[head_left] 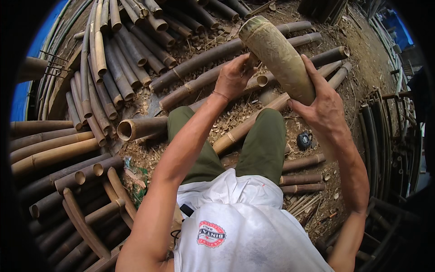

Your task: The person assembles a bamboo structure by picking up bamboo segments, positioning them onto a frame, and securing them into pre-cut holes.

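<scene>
A thick, pale section of bamboo [280,61] is held up slanted in front of me, its cut far end toward the upper left. My right hand [322,99] is wrapped round its near end, thumb below and fingers along the side. My left hand [233,78] is closed beside the upper part of the section, fingers curled. A narrow brown edge shows between that hand and the bamboo; what the fingers hold is hidden. Beneath both hands, several dark bamboo poles [197,63] lie slanting across chip-strewn ground.
A short bamboo length [141,128] lies by my left knee. Stacked poles [120,68] fill the left and upper left, with a bamboo frame [97,217] at lower left. A black tape measure [303,141] lies right of my right knee. Upright poles [376,136] stand far right.
</scene>
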Action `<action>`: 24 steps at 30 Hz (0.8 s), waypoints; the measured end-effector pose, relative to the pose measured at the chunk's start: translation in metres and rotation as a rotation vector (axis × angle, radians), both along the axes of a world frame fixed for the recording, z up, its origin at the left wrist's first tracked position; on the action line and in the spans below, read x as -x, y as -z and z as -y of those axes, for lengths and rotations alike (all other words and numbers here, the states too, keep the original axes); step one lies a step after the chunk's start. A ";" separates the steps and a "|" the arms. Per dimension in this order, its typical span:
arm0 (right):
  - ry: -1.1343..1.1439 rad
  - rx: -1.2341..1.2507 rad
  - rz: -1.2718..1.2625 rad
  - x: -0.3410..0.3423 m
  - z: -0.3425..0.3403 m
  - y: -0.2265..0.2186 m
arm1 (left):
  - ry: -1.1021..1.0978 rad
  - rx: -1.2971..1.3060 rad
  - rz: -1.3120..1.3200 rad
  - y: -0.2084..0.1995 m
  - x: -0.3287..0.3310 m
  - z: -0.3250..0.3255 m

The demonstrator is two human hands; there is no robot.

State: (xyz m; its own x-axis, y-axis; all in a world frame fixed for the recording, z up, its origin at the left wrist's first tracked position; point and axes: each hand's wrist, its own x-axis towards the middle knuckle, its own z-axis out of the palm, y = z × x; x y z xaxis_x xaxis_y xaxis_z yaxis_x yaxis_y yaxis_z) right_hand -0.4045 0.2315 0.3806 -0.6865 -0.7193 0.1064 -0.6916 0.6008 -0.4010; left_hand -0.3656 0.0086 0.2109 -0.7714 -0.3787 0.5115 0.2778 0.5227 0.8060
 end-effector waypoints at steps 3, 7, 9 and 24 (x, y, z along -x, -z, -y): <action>0.000 0.374 0.070 -0.009 -0.001 0.004 | 0.030 -0.009 0.017 0.005 0.000 0.005; 0.008 0.198 0.057 -0.010 -0.011 0.026 | 0.164 0.067 0.279 -0.005 0.007 0.021; 0.009 0.123 0.098 -0.010 -0.019 0.036 | 0.317 0.005 0.521 -0.008 0.012 0.038; 0.177 0.274 0.182 -0.035 -0.064 0.097 | 0.386 0.046 0.324 0.023 0.016 0.047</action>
